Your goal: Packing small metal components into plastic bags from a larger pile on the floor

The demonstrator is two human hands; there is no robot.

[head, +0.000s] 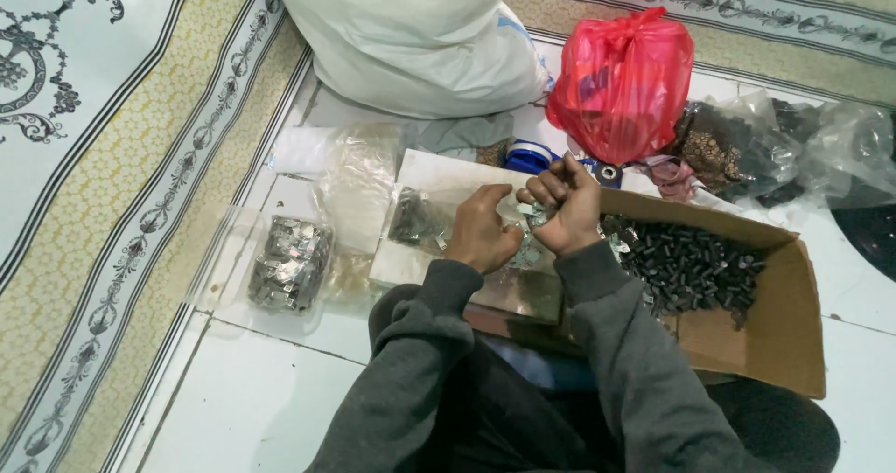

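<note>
Your left hand (481, 230) and right hand (563, 207) are drawn close together, almost touching, over a pale flat board (439, 170) that lies on the white tiled floor (252, 398). Both hands are curled, fingers bent inward, and between them you pinch small silvery metal pieces (528, 214); which fingers actually clamp the pieces cannot be made out. Just left of your left hand a small clear plastic bag of grey metal parts (417, 221) rests on the board. Just right of your right hand an open brown cardboard box (784, 333) holds a heap of small dark cylindrical parts (691, 268). Further left on the floor lies a clear plastic bag packed with shiny metal clips (289, 263), with empty transparent bags (359, 170) beside it. Beyond your hands sits a knotted red plastic bag (621, 81), a large white sack (411, 34) to its left, and crumpled clear bags with dark contents (756, 146) to its right. A patterned cream and gold carpet (103, 184) borders the tiles on the left.
</note>
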